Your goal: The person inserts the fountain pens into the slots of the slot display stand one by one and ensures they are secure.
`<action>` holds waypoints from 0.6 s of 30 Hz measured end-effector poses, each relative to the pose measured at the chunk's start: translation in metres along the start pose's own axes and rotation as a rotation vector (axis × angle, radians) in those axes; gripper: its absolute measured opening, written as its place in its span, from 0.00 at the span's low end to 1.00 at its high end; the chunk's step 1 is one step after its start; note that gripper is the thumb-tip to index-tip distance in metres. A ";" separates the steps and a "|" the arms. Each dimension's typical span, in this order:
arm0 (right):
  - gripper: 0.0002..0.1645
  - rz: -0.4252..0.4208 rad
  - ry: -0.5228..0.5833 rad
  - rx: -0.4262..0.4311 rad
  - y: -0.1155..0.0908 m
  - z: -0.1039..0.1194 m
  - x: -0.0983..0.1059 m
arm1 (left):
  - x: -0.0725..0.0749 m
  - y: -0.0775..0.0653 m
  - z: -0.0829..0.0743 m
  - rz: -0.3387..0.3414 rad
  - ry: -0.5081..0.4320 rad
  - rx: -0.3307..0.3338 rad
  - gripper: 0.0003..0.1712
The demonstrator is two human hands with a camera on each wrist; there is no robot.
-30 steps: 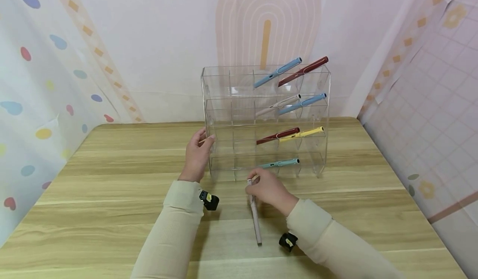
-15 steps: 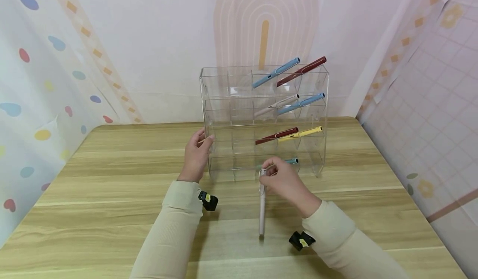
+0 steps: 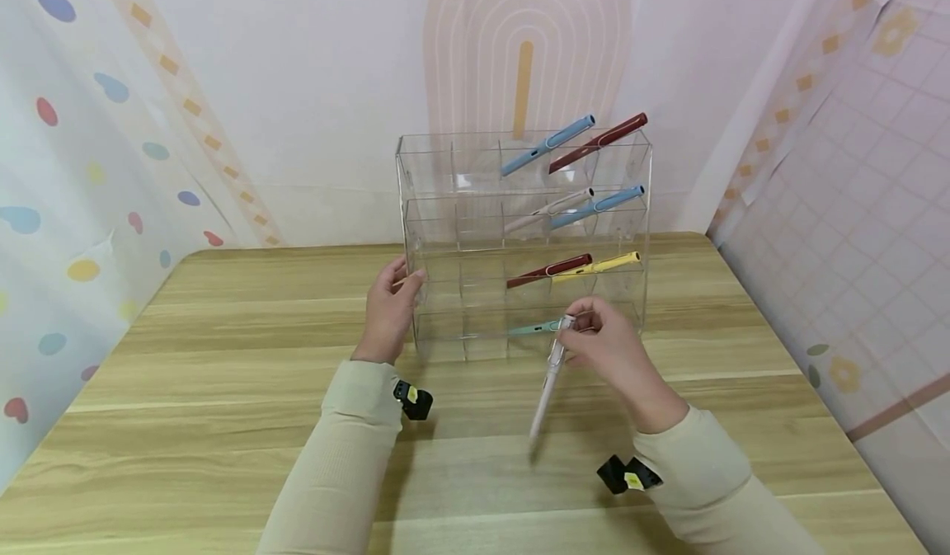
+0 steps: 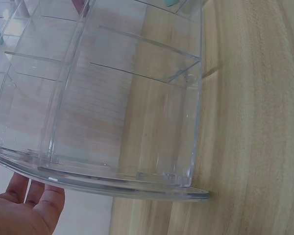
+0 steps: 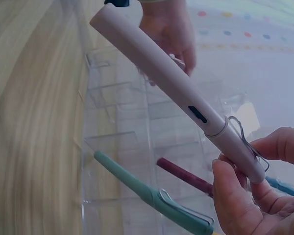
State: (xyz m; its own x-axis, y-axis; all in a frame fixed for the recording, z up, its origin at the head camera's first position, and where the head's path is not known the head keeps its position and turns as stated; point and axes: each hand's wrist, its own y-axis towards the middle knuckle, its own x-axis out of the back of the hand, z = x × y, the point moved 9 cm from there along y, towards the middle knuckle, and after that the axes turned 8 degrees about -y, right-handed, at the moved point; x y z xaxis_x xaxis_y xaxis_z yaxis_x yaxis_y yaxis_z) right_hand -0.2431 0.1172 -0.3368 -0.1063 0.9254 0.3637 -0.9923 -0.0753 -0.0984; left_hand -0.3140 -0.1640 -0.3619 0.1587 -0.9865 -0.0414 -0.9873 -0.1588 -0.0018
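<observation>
A clear acrylic pen rack (image 3: 434,248) stands upright on the table, with tiers of small compartments. At its left side, my left hand (image 3: 389,316) holds the side panel, its fingers partly hidden behind it; in the left wrist view those fingers (image 4: 51,200) lie against the outer face. My right hand (image 3: 612,349) pinches a pale pink fountain pen (image 3: 549,386) by its clipped cap end, and the barrel slants down toward the table in front of the rack. Just behind that hand lies a teal pen (image 3: 530,329) in the bottom tier, its cap end hidden in the head view.
Tilted pens fill compartments right of centre: blue (image 3: 547,146) and dark red (image 3: 599,143) on top, pale pink (image 3: 551,209) and blue (image 3: 598,207) below, then dark red (image 3: 547,270) and yellow (image 3: 604,264). The wooden table (image 3: 223,423) meets a patterned curtain (image 3: 334,85) behind.
My right hand has moved right and slightly up with the pale pink pen, whose lower end has lifted off the table and swung. The left hand stays at the rack's side.
</observation>
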 end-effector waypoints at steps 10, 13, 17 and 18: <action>0.18 -0.117 0.095 -0.025 -0.006 -0.008 0.036 | 0.000 -0.001 0.000 -0.007 0.007 -0.004 0.28; 0.16 -0.146 0.127 -0.038 -0.006 -0.011 0.046 | 0.000 -0.001 0.000 -0.003 0.008 -0.003 0.28; 0.14 -0.194 0.191 -0.038 -0.007 -0.015 0.059 | -0.001 -0.001 -0.001 0.003 0.009 -0.004 0.28; 0.14 -0.207 0.211 -0.035 -0.007 -0.015 0.063 | -0.001 -0.001 -0.001 0.004 0.010 -0.005 0.29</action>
State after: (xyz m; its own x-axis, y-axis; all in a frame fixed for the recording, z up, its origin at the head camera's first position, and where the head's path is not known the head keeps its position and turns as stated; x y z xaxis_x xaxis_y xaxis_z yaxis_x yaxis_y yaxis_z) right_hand -0.2413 0.1815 -0.3275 0.1178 0.9767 0.1794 -0.9882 0.1330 -0.0755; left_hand -0.3130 -0.1631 -0.3607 0.1546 -0.9875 -0.0311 -0.9879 -0.1548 0.0031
